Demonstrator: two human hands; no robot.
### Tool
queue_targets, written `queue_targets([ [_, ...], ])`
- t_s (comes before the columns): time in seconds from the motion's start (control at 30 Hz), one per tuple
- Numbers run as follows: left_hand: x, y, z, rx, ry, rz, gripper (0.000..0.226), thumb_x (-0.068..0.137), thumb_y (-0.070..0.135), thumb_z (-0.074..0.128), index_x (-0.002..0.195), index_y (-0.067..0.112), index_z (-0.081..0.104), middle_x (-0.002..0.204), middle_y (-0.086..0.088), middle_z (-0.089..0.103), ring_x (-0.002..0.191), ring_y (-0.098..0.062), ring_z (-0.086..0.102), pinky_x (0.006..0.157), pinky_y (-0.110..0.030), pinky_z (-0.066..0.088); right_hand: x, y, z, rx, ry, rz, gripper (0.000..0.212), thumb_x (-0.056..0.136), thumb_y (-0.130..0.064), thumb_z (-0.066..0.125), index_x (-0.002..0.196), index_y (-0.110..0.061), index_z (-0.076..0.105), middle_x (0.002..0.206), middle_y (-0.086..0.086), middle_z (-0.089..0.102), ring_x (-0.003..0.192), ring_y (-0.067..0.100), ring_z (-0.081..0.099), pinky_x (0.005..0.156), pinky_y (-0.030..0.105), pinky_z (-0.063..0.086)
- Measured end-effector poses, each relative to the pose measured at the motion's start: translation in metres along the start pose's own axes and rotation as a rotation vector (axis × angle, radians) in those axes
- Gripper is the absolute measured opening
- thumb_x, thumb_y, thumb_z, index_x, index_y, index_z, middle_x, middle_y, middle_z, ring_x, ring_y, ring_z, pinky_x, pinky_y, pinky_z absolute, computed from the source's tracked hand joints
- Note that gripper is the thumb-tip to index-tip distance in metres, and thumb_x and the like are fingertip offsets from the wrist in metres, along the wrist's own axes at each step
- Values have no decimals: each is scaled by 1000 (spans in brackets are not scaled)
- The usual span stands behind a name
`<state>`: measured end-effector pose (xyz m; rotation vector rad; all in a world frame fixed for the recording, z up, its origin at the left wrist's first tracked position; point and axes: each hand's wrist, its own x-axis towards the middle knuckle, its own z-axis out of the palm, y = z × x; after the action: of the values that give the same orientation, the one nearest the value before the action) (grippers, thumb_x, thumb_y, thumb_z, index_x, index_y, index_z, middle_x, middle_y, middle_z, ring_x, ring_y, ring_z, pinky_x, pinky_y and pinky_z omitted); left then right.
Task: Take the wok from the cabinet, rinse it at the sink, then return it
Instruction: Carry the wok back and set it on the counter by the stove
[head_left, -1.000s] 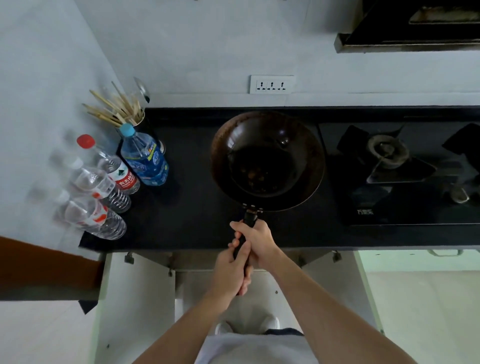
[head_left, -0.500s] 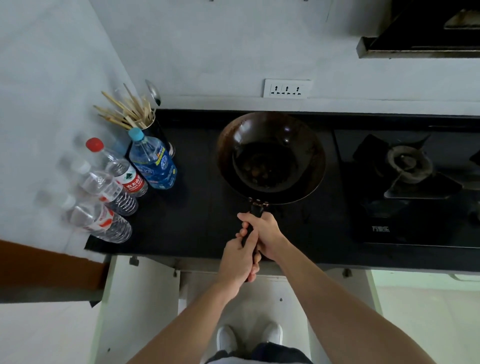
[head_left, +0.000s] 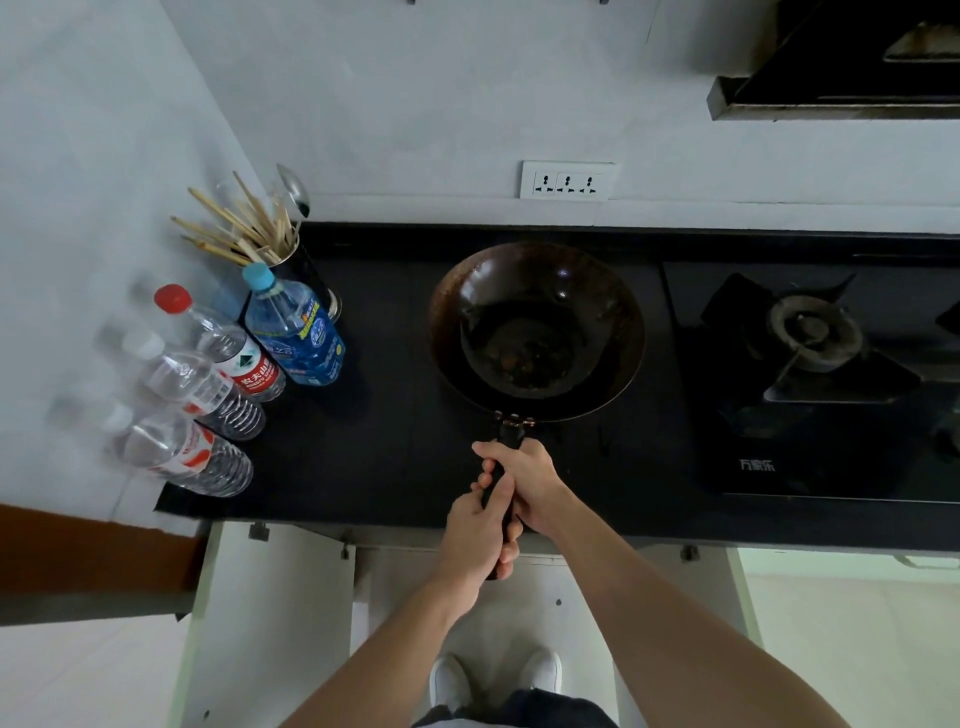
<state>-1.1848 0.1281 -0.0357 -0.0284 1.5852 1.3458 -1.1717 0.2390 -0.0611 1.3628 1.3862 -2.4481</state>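
Left hand (head_left: 480, 530) and right hand (head_left: 524, 483) clasp the wok (head_left: 535, 332) by its handle (head_left: 507, 435) — mostly covered. Resting or lifted, I can't tell.

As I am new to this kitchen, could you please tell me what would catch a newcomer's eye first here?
The dark wok stands out most, over the middle of the black counter, with its handle gripped by the right hand nearer the bowl and the left hand behind it. To its left stand water bottles and a bundle of chopsticks; to its right sits a gas burner.
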Motion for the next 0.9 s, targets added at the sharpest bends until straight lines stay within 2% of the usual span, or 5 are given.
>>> queue_targets([
  [0.17, 0, 0, -5, -5, -83, 27, 35, 100, 35, 51, 84, 4, 57, 62, -4, 57, 44, -14, 44, 39, -26, 38, -2, -8, -3, 14, -35, 73, 22, 90, -11, 71, 72, -5, 61, 60, 5, 61, 55, 18, 63, 68, 36, 59],
  [0.23, -1, -1, -7, 14, -98, 51, 31, 99, 32, 53, 91, 4, 61, 68, -4, 62, 46, -15, 51, 42, -28, 45, 0, -8, -2, -43, 7, 81, 17, 89, -13, 74, 81, -3, 63, 63, 6, 65, 58, 19, 67, 67, 37, 60],
  [0.33, -2, -4, -9, 60, -98, 74, 26, 97, 30, 57, 99, 5, 63, 73, -4, 65, 49, -17, 57, 43, -29, 48, 3, -4, -2, -129, 127, 64, 25, 86, -14, 77, 96, -2, 58, 69, 7, 67, 59, 19, 69, 67, 37, 62],
  [0.53, -2, -14, -11, 128, -73, 91, 25, 97, 29, 57, 99, 4, 63, 74, -9, 63, 48, -18, 57, 41, -27, 45, 10, 7, -2, -198, 195, 31, 21, 86, -13, 76, 99, -1, 63, 70, 8, 68, 58, 19, 69, 68, 39, 63],
  [0.9, -10, 4, -8, 100, -17, 74, 27, 92, 31, 65, 97, 4, 69, 76, -10, 69, 56, -23, 64, 49, -32, 52, -1, -9, 1, -149, 165, 46, 32, 84, -14, 79, 107, 2, 64, 79, 11, 71, 63, 20, 71, 65, 34, 62],
])
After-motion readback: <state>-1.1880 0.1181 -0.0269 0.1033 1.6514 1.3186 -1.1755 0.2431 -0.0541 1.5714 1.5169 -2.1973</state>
